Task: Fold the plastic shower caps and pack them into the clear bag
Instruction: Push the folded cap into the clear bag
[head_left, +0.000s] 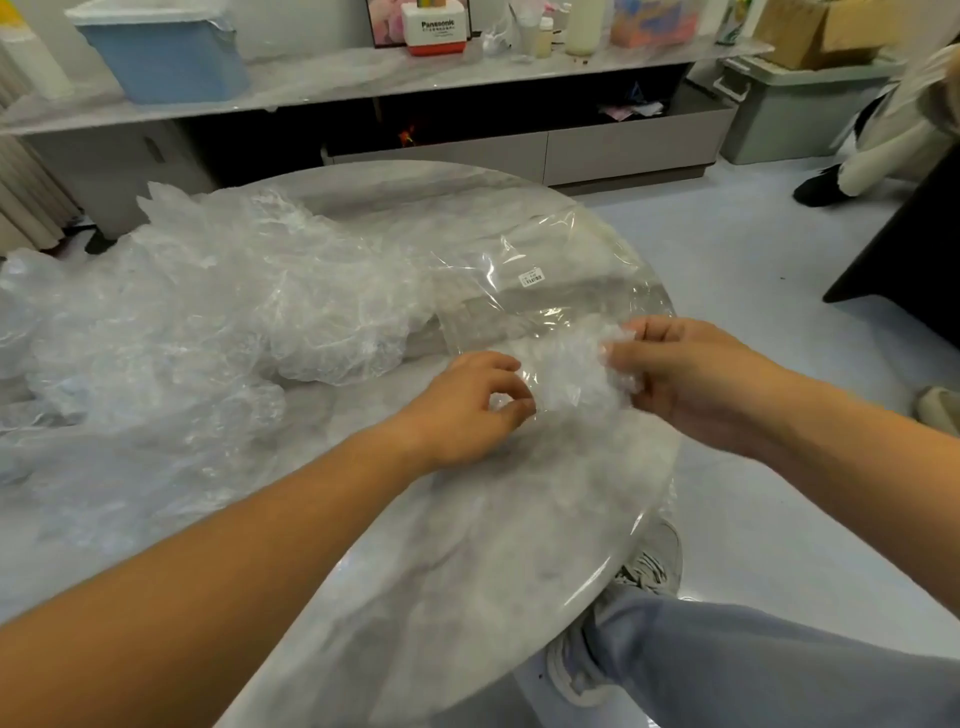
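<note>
A folded, crumpled shower cap (571, 374) is held between both hands above the right side of the round marble table (467, 561). My right hand (685, 379) grips its right end with curled fingers. My left hand (467, 405) pinches plastic at its left end, at the mouth of the clear bag (540, 291); whether it holds the bag's edge or the cap I cannot tell. The clear bag lies flat on the table behind the hands, with a small white label on it. A big heap of loose shower caps (197, 312) covers the table's left side.
The table's curved edge runs close on the right, above my knee (753, 660) and shoe. A low cabinet with a blue bin (166, 57) and bottles stands behind. Another person (893, 130) crouches at the far right beside a grey crate (795, 109).
</note>
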